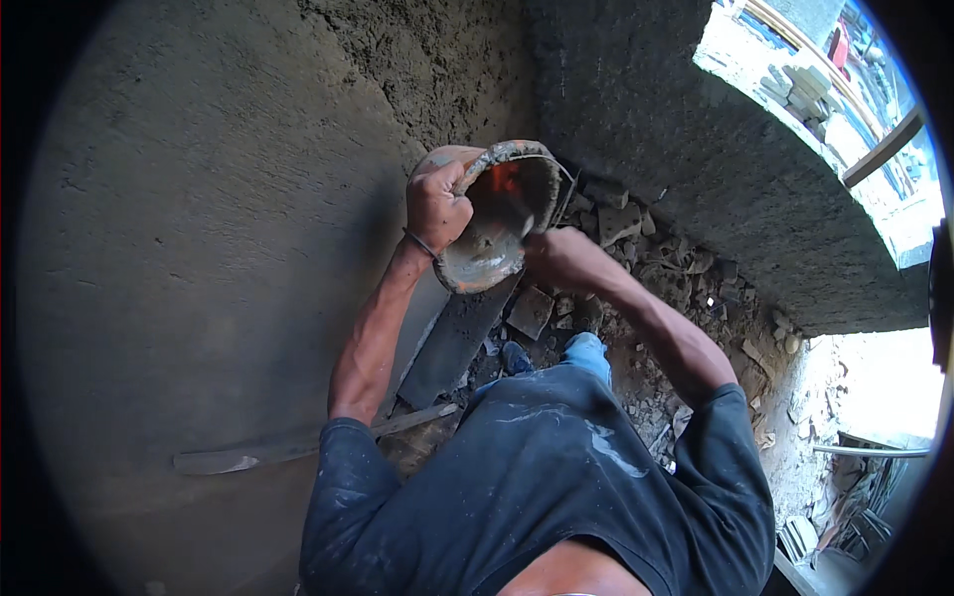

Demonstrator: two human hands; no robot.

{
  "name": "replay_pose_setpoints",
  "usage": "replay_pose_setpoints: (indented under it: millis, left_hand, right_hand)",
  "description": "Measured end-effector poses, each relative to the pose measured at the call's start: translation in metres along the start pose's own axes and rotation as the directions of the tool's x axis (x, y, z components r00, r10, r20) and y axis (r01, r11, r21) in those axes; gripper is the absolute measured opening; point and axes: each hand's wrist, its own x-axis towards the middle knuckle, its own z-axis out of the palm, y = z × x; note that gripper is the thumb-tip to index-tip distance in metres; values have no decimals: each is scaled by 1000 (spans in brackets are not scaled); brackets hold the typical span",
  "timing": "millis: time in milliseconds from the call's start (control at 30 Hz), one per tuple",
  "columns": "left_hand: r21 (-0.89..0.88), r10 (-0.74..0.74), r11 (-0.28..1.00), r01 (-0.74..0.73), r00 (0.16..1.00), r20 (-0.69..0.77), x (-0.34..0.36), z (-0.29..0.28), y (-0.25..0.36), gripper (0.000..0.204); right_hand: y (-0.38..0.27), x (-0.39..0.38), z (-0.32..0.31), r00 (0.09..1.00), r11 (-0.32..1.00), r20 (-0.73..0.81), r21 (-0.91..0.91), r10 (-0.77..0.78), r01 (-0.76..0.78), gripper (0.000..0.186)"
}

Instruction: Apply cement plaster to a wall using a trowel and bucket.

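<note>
A mortar-caked bucket (481,274), orange where its wall shows through, is tilted in front of me with its mouth toward me. My left hand (438,206) is closed around the left side of its rim. At the opposite side, my right hand (558,256) makes a fist by the bucket's mouth. A short pale metal part shows beside its fingers, pointing into the bucket; it looks like the neck of a trowel (528,226). Its blade is blurred against the grey inside, and the handle is hidden in my fist.
A grey plastered wall (219,219) rises at left, with a rougher patch (427,60) above. Another rough wall (715,189) stands at right, beside a bright opening. Rubble (646,248) covers the ground around my feet. A board (452,343) and a wooden strip (298,452) lie at left.
</note>
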Motion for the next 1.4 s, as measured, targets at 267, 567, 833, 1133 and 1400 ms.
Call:
replay_pose_setpoints:
  millis: [267, 567, 833, 1133, 1400]
  left_hand:
    - [-183, 234, 964, -196, 948, 217, 26, 3, 25, 18]
    - [-262, -206, 937, 231, 971, 120, 32, -7, 14, 27]
    - [-668, -851, 484, 566, 483, -207, -134, 40, -59, 27]
    - [-592, -840, -278, 756, -490, -232, -327, 19, -159, 17]
    - [-595, -726, -336, 730, -604, -330, -406, -8, -196, 28]
  right_hand:
    - [59, 8, -14, 977, 933, 212, 356, -31, -48, 24]
    - [29, -12, 41, 951, 58, 273, 962, -142, -268, 18]
    - [62, -40, 80, 934, -125, 335, 928, -125, -350, 34]
    - [128, -98, 95, 906, -300, -42, 936, 421, 183, 36]
    - [167, -177, -19, 272, 312, -660, 626, 700, 715, 39]
